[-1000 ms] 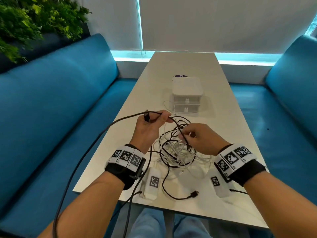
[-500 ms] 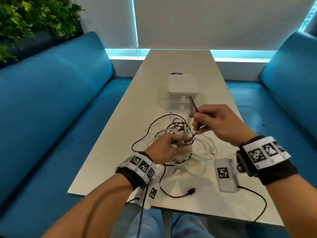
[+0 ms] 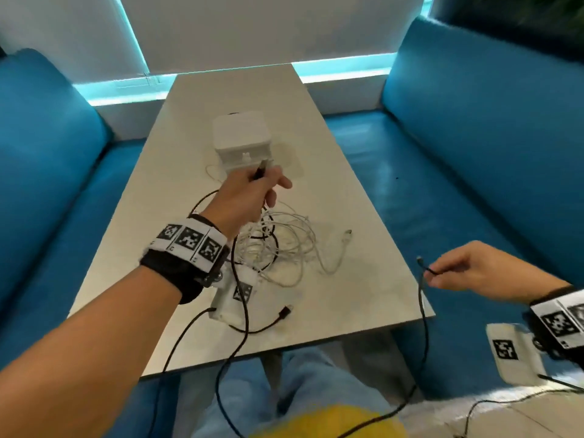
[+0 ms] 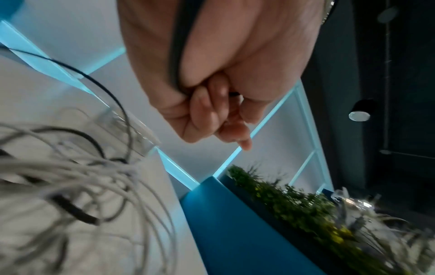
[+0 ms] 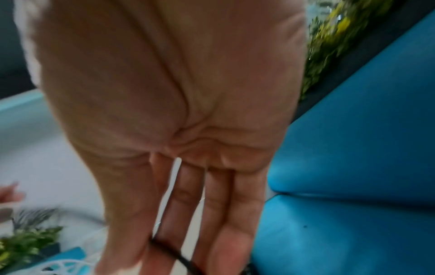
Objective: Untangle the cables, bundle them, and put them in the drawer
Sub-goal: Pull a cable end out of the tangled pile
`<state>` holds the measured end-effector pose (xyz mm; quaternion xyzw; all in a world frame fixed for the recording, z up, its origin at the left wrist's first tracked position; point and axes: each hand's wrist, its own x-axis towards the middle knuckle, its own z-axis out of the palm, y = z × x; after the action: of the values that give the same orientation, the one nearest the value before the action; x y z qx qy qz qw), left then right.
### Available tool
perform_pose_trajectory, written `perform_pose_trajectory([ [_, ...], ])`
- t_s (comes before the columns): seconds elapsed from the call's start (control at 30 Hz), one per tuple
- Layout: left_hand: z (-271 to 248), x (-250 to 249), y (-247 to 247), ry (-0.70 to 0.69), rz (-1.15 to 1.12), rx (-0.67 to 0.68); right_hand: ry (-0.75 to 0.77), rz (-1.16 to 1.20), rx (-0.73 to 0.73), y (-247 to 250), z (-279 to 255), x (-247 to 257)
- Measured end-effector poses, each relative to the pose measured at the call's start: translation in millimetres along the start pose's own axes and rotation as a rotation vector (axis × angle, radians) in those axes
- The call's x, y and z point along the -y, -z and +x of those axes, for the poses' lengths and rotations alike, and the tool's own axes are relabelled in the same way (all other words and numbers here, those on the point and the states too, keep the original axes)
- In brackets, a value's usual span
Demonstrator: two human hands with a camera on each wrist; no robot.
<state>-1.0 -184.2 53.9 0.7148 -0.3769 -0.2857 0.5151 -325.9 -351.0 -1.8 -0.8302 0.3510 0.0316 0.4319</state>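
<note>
A long black cable (image 3: 422,324) is stretched between both hands and sags below the table edge. My left hand (image 3: 262,184) grips one end in a fist just in front of the white drawer unit (image 3: 241,137), its drawers closed. The fist around the black cable (image 4: 176,55) also shows in the left wrist view. My right hand (image 3: 433,275) pinches the other end beyond the table's right edge, and the black cable (image 5: 174,254) lies between thumb and fingers. A tangle of white cables (image 3: 284,245) lies mid-table. A second black cable (image 3: 278,317) lies near the front edge.
The grey table (image 3: 363,298) stands between two blue sofas (image 3: 474,137). White tagged packs hang from both wrists, one on the table (image 3: 234,295) and one off its right side (image 3: 508,349). My knees (image 3: 300,384) sit under the front edge. Plants (image 4: 294,204) stand behind the sofa.
My right hand swung far right, past the table edge, drawing the black cable out of the tangle. My left hand left the tangle and rose toward the drawer unit, gripping a cable end.
</note>
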Motion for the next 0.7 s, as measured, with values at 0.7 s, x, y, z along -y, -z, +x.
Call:
perform_pose_trajectory([
  [0.7,-25,-52,-157,-0.068,-0.009,0.272,0.216,0.253,-0.020,-71,-4,54],
])
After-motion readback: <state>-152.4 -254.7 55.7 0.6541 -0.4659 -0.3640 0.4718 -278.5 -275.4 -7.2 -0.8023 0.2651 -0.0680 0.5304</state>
